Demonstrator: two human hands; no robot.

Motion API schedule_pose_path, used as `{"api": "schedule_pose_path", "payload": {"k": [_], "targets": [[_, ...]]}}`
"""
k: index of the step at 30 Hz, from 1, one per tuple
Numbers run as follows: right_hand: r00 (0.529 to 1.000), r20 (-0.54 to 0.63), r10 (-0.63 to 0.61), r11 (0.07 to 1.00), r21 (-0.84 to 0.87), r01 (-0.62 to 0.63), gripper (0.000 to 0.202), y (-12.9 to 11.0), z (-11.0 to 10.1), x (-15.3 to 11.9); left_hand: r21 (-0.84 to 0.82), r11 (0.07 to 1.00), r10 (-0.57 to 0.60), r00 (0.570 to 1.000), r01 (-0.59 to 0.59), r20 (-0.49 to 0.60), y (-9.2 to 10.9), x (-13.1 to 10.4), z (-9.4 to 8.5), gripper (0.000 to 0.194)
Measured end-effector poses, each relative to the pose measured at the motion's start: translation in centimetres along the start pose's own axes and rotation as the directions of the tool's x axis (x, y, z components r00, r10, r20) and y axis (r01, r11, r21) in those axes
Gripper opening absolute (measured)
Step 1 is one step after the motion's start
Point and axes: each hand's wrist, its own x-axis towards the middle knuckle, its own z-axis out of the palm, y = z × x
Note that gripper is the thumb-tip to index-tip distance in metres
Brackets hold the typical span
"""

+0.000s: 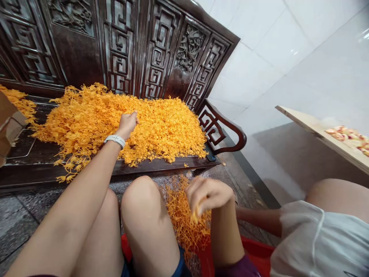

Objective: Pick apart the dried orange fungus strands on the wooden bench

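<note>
My left hand [128, 124], with a pale watch [114, 141] on its wrist, reaches over a large heap of orange plastic flower-like pieces [173, 127] on a dark wooden bench. Its fingers are pinched together at the heap; what they hold, if anything, is too small to make out. Lower down, beyond my knees, my right hand [211, 192] is bent downward with its fingers closed on an orange plastic piece [196, 214]. It is slightly blurred. Under it lies a tangle of thin, stringy orange plastic stems [184, 215].
The carved bench back [121, 46] and curved armrest [230, 134] bound the heap. A cardboard box [10, 127] stands at left. Another person's leg and white clothing [319, 231] are close on the right, below a wooden board [314, 127] bearing small red-and-cream pieces [348, 136]. Something red [256, 250] sits low.
</note>
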Motion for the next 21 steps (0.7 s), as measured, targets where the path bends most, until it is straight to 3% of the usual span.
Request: {"api": "schedule_pose_path", "payload": {"k": [1, 2, 3, 4, 5, 7, 9, 11, 15, 18, 21], "targets": [[0.957, -0.290, -0.012, 0.997, 0.068, 0.033, 0.018, 0.6, -0.6, 0.3, -0.029, 0.999, -0.027, 1.000, 0.027, 0.001, 0.2, -0.4, 0.4, 0.047], [0.819, -0.573, 0.005, 0.988, 0.131, 0.085, 0.024, 1.0, -1.3, 0.7, -0.054, 0.998, -0.039, 0.999, 0.039, -0.007, 0.4, -0.8, 0.9, 0.048], [0.637, -0.769, 0.059, 0.974, 0.185, 0.134, 0.029, 1.4, -1.9, 1.2, -0.077, 0.996, -0.046, 0.999, 0.047, 0.006, 0.6, -1.2, 1.3, 0.049], [0.484, -0.865, 0.129, 0.957, 0.236, 0.167, 0.032, 1.7, -2.5, 1.6, -0.102, 0.993, -0.047, 0.998, 0.050, 0.039, 0.8, -1.5, 1.8, 0.049], [0.404, -0.893, 0.197, 0.940, 0.289, 0.180, 0.034, 1.8, -2.9, 2.0, -0.132, 0.990, -0.045, 0.996, 0.055, 0.074, 1.1, -1.8, 2.2, 0.049], [0.378, -0.884, 0.275, 0.917, 0.359, 0.173, 0.031, 2.0, -3.2, 2.6, -0.189, 0.980, -0.035, 0.984, 0.068, 0.173, 1.4, -2.4, 2.8, 0.048], [0.410, -0.864, 0.292, 0.914, 0.379, 0.148, 0.022, 2.2, -2.8, 2.8, -0.234, 0.968, -0.010, 0.948, 0.088, 0.317, 1.8, -3.0, 3.2, 0.048], [0.437, -0.850, 0.295, 0.915, 0.383, 0.128, 0.019, 2.7, -2.2, 2.6, -0.265, 0.958, 0.026, 0.884, 0.112, 0.467, 2.2, -3.7, 3.5, 0.047], [0.425, -0.854, 0.301, 0.919, 0.379, 0.110, 0.027, 3.8, -1.6, 2.0, -0.277, 0.953, 0.086, 0.763, 0.125, 0.641, 3.1, -5.6, 4.1, 0.045], [0.399, -0.866, 0.302, 0.926, 0.366, 0.092, 0.041, 4.3, -1.9, 1.7, -0.195, 0.981, 0.127, 0.729, 0.010, 0.673, 3.4, -7.3, 5.1, 0.038], [0.340, -0.895, 0.290, 0.940, 0.333, 0.076, 0.049, 5.0, -2.3, 1.3, -0.046, 0.984, 0.157, 0.709, -0.173, 0.687, 3.0, -8.9, 6.3, 0.035]]}}
